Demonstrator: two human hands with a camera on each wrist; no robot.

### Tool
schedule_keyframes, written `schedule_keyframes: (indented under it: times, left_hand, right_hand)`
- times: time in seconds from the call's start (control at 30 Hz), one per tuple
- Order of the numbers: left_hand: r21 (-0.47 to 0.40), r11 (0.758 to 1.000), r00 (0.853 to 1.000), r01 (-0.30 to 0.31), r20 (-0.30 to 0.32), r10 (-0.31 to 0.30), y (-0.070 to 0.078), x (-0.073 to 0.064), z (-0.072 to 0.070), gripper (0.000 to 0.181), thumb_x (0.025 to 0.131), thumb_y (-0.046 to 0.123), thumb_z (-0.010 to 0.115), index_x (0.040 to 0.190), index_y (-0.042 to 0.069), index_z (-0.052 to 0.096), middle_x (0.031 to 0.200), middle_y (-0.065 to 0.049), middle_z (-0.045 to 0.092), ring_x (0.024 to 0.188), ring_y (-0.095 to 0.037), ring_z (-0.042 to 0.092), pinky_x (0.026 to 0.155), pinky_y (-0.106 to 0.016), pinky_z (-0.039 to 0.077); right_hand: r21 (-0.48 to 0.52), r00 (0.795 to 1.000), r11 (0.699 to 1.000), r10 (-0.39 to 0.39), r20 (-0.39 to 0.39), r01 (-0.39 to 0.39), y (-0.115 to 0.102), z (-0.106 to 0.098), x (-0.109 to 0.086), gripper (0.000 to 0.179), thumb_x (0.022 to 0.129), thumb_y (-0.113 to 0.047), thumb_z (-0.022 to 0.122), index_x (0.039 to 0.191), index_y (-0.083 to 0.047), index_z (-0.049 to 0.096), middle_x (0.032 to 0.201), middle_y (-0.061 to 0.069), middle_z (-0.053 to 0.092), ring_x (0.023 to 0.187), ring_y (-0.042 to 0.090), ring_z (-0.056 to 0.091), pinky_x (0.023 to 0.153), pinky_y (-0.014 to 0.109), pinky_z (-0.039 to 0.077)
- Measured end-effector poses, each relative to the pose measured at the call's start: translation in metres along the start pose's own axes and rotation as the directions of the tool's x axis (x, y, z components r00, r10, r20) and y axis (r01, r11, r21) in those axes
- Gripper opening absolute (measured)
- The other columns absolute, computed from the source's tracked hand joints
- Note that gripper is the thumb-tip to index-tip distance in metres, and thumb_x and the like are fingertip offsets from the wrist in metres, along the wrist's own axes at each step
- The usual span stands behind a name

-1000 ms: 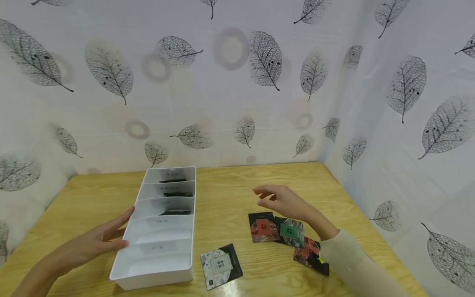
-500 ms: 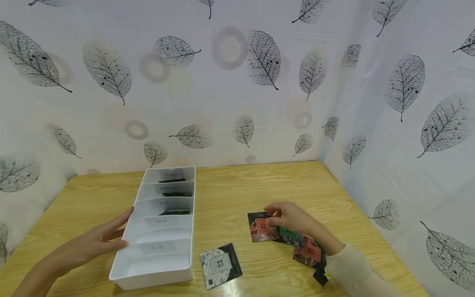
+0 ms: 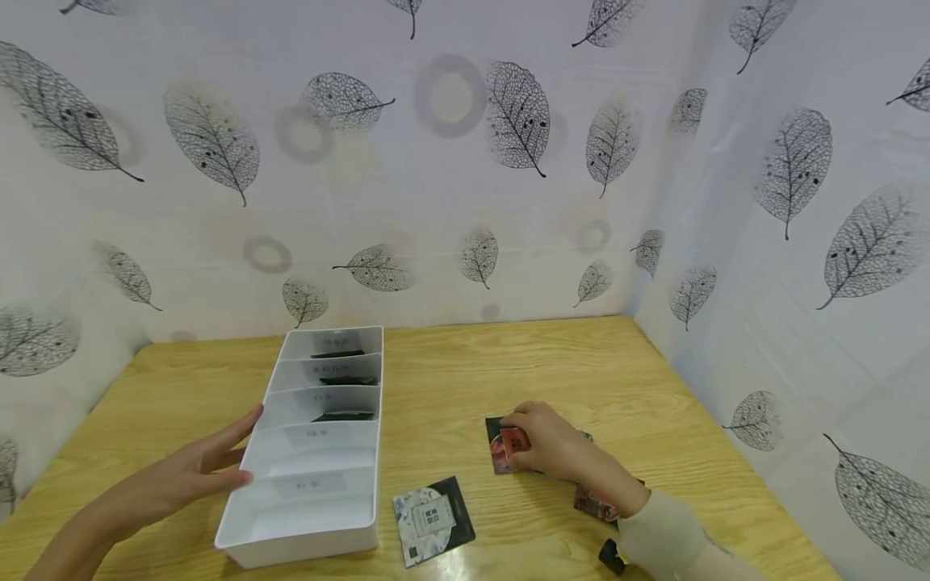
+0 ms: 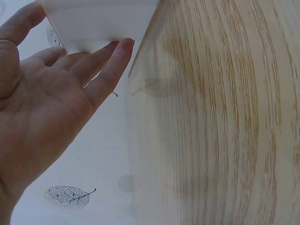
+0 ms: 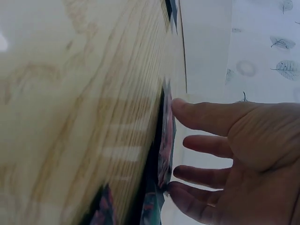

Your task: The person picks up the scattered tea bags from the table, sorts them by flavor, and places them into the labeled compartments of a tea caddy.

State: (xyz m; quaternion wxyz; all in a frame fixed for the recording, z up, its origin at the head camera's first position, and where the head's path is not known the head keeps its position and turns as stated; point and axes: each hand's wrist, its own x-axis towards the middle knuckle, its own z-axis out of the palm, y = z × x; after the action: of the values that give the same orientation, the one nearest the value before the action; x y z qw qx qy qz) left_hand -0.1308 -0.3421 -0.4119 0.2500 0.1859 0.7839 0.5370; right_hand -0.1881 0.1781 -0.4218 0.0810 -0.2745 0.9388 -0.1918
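Note:
My left hand [image 3: 178, 478] touches the left side of a white divided box [image 3: 305, 542] with its fingers extended; in the left wrist view the fingertips rest against the box's wall [image 4: 101, 21]. My right hand [image 3: 554, 449] is over a flat black packet with a red label [image 3: 516, 440]. In the right wrist view its thumb touches this packet's edge [image 5: 166, 136], and the other fingers are slightly bent beside it. The packet lies on the table. A green-labelled packet [image 5: 152, 206] is mostly hidden under the hand in the head view.
Another red-labelled packet [image 3: 596, 502] lies partly beneath the right forearm, near a small black-and-yellow piece [image 3: 612, 557]. A pale-patterned packet [image 3: 433, 520] lies right of the box. Dark packets [image 3: 345, 416] sit in the box's three far compartments. Leaf-print curtain [image 3: 450, 202] surrounds the wooden table [image 3: 443, 387].
My right hand has come down and forward onto the red-labelled packet, covering most of the green-labelled one. The left hand and the box have stayed in place.

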Motion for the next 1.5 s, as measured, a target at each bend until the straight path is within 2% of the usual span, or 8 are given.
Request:
schedule_keyframes:
  times: [0.3, 0.63, 0.87, 0.97, 1.1, 1.23, 1.33, 1.5]
  left_hand:
    - [0.01, 1.0, 1.0, -0.014, -0.006, 0.014, -0.003, 0.0, 0.0, 0.08, 0.11, 0.009, 0.049, 0.167, 0.019, -0.007, 0.167, -0.023, -0.01, 0.128, 0.013, 0.043, 0.095, -0.021, 0.047]
    - [0.026, 1.0, 1.0, 0.01, -0.02, -0.01, 0.0, -0.001, 0.0, 0.081, 0.109, 0.011, 0.051, 0.167, 0.02, -0.006, 0.169, -0.02, -0.009, 0.126, 0.016, 0.042, 0.093, -0.02, 0.047]
    - [0.036, 0.999, 1.0, 0.001, -0.028, 0.0, 0.0, -0.001, 0.0, 0.081, 0.109, 0.011, 0.051, 0.167, 0.019, -0.004, 0.169, -0.02, -0.007, 0.126, 0.016, 0.041, 0.093, -0.02, 0.047]
    - [0.026, 1.0, 1.0, 0.0, -0.024, 0.0, -0.001, -0.001, 0.0, 0.081, 0.109, 0.01, 0.052, 0.167, 0.018, -0.005, 0.169, -0.021, -0.007, 0.126, 0.015, 0.042, 0.094, -0.02, 0.046]
    - [0.023, 1.0, 1.0, 0.003, -0.023, -0.002, -0.001, -0.001, -0.001, 0.081, 0.109, 0.01, 0.051, 0.167, 0.018, -0.005, 0.169, -0.021, -0.007, 0.126, 0.015, 0.042, 0.094, -0.02, 0.046]
    - [0.031, 1.0, 1.0, -0.004, -0.025, 0.004, 0.0, -0.002, -0.001, 0.081, 0.109, 0.01, 0.051, 0.167, 0.018, -0.005, 0.168, -0.022, -0.006, 0.126, 0.015, 0.042, 0.094, -0.02, 0.047]
    - [0.026, 1.0, 1.0, -0.001, -0.015, 0.002, 0.0, -0.001, -0.001, 0.081, 0.109, 0.011, 0.051, 0.167, 0.017, -0.006, 0.169, -0.023, -0.008, 0.126, 0.015, 0.042, 0.094, -0.02, 0.047]
    - [0.022, 1.0, 1.0, 0.017, -0.009, -0.017, 0.001, -0.001, -0.001, 0.081, 0.11, 0.012, 0.05, 0.166, 0.017, -0.007, 0.169, -0.022, -0.01, 0.125, 0.017, 0.041, 0.094, -0.02, 0.047]
  right_hand:
    - [-0.11, 1.0, 0.994, -0.002, 0.0, 0.002, -0.011, 0.009, 0.021, 0.055, 0.087, -0.029, 0.086, 0.134, -0.005, 0.068, 0.123, 0.013, 0.061, 0.109, 0.029, 0.055, 0.087, 0.047, 0.05]
    - [-0.138, 0.965, 0.956, 0.263, 0.003, -0.26, -0.025, 0.014, 0.049, 0.073, 0.092, -0.05, 0.077, 0.133, 0.008, 0.057, 0.114, 0.025, 0.06, 0.089, 0.033, 0.064, 0.074, 0.046, 0.054]
    - [-0.062, 0.963, 0.962, 0.263, -0.049, -0.266, -0.025, 0.014, 0.049, 0.049, 0.099, -0.039, 0.072, 0.111, 0.007, 0.059, 0.074, 0.012, 0.058, 0.054, 0.017, 0.052, 0.049, 0.032, 0.04]
    - [-0.028, 0.979, 0.979, 0.198, -0.051, -0.2, -0.021, 0.008, 0.046, 0.037, 0.1, -0.033, 0.071, 0.109, 0.002, 0.062, 0.077, 0.007, 0.059, 0.06, 0.014, 0.051, 0.054, 0.031, 0.041]
    - [-0.036, 0.998, 0.997, -0.067, -0.011, 0.067, -0.015, -0.004, 0.044, 0.024, 0.099, -0.015, 0.072, 0.118, -0.002, 0.068, 0.104, 0.008, 0.065, 0.087, 0.018, 0.059, 0.073, 0.036, 0.052]
    - [-0.112, 0.94, 0.936, -0.321, 0.115, 0.333, -0.012, -0.012, 0.045, 0.033, 0.095, 0.0, 0.07, 0.128, -0.007, 0.07, 0.133, 0.013, 0.062, 0.119, 0.029, 0.058, 0.097, 0.042, 0.051]
    - [-0.175, 0.9, 0.894, -0.372, 0.226, 0.413, -0.012, -0.012, 0.045, 0.044, 0.093, 0.002, 0.069, 0.135, -0.011, 0.067, 0.148, 0.014, 0.054, 0.135, 0.033, 0.05, 0.108, 0.047, 0.045]
    - [-0.227, 0.893, 0.884, -0.335, 0.302, 0.408, -0.015, -0.008, 0.046, 0.057, 0.092, 0.001, 0.072, 0.145, -0.017, 0.061, 0.152, 0.012, 0.052, 0.135, 0.033, 0.05, 0.105, 0.048, 0.047]
